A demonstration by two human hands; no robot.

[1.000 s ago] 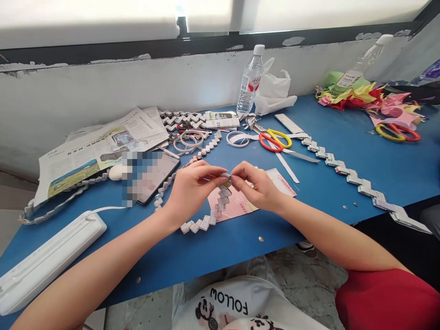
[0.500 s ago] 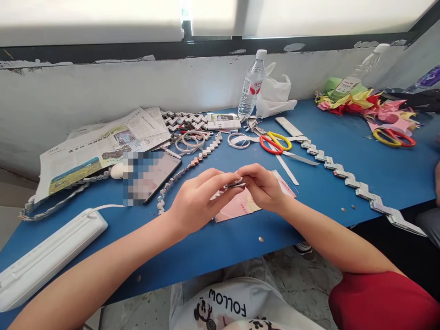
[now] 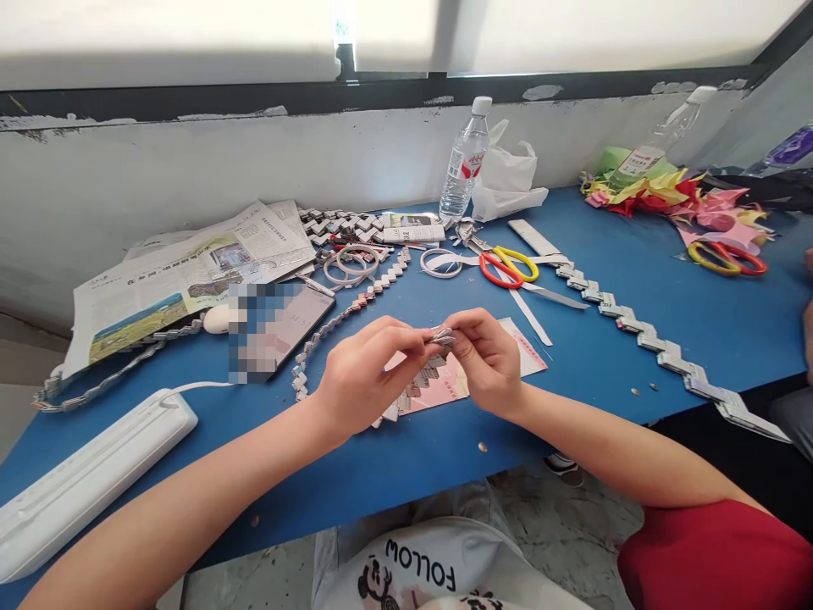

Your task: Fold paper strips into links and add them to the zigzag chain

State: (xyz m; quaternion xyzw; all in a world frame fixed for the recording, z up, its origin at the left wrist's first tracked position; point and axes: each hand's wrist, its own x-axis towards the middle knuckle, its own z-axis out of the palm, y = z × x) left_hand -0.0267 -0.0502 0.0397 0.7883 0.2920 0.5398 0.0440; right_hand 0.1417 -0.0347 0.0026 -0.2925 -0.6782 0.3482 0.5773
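Both hands meet over the near middle of the blue table (image 3: 356, 474). A small folded paper piece (image 3: 443, 336) is pinched between my left hand (image 3: 372, 368) and my right hand (image 3: 488, 360), with the fingertips of both closed on it. Below the left fingers part of a zigzag folded-paper chain (image 3: 389, 415) shows; the hand hides where it joins the held piece. Under the hands lies a pink and white printed sheet (image 3: 450, 381). A second folded-paper chain (image 3: 372, 292) curves along the table left of my hands.
Newspapers (image 3: 190, 280), a phone (image 3: 285, 330) and a white power strip (image 3: 102, 474) lie left. Behind are tape rings (image 3: 352, 267), red-yellow scissors (image 3: 508, 267) and a bottle (image 3: 466, 161). At right are a long paper chain (image 3: 648, 335), colourful folded papers (image 3: 686, 191) and more scissors (image 3: 727, 257).
My hands have lowered slightly and their fingers have shifted on the folded paper. More of the zigzag chain now shows beneath my left hand.
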